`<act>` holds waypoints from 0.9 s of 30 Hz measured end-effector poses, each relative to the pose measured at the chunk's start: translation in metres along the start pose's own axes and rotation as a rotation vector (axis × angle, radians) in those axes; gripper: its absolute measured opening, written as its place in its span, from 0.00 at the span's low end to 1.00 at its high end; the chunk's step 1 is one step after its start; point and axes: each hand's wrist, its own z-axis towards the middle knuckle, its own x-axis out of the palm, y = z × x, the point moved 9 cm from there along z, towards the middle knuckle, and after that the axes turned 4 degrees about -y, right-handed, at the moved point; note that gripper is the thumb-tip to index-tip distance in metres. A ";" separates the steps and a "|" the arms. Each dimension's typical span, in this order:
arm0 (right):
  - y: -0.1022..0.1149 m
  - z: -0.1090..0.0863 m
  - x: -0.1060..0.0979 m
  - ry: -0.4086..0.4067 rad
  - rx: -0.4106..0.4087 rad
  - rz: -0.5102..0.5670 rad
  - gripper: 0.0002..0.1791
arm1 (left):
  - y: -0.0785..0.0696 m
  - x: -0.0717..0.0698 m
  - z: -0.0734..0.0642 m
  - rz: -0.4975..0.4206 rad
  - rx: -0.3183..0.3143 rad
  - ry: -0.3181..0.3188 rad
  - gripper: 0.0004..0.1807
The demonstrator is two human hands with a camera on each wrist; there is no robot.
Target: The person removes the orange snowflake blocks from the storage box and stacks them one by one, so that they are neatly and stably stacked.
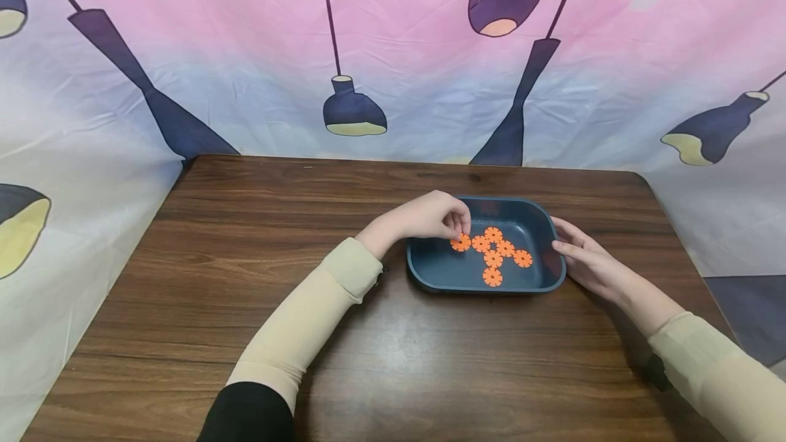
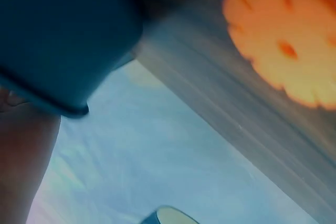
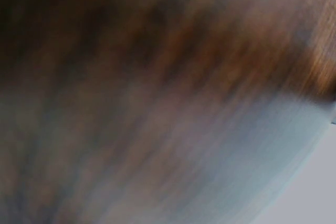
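A dark blue rectangular tub (image 1: 485, 288) with rounded corners sits on the table in the head view. My left hand (image 1: 432, 215) reaches over its left side, and its fingertips pinch an orange notched building disc (image 1: 460, 243). Several more orange notched discs (image 1: 492, 259) lie in a cluster on the tub's floor, just right of those fingertips. At the tub's right end, my right hand (image 1: 589, 261) grips the wall, thumb at the rim and fingers along the outside. One orange disc (image 2: 286, 40) shows large and blurred in the left wrist view.
Brown wood-grain table (image 1: 381, 360) surrounds the tub, with its far edge a short way behind it. A pastel cloth (image 1: 258, 87) printed with hanging lamps covers the back and sides. The right wrist view is badly blurred.
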 end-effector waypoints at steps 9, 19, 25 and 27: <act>0.000 0.000 -0.001 -0.005 0.007 0.000 0.24 | 0.012 -0.026 -0.021 -0.059 -0.021 -0.077 0.02; 0.000 0.001 -0.001 -0.005 0.007 0.007 0.24 | 0.023 -0.053 -0.047 -0.168 -0.059 -0.147 0.05; 0.001 0.001 0.000 0.002 0.003 0.011 0.24 | 0.037 -0.063 -0.067 -0.211 -0.095 -0.160 0.05; 0.001 0.001 -0.001 0.000 0.006 0.010 0.24 | 0.042 -0.065 -0.074 -0.224 -0.109 -0.162 0.05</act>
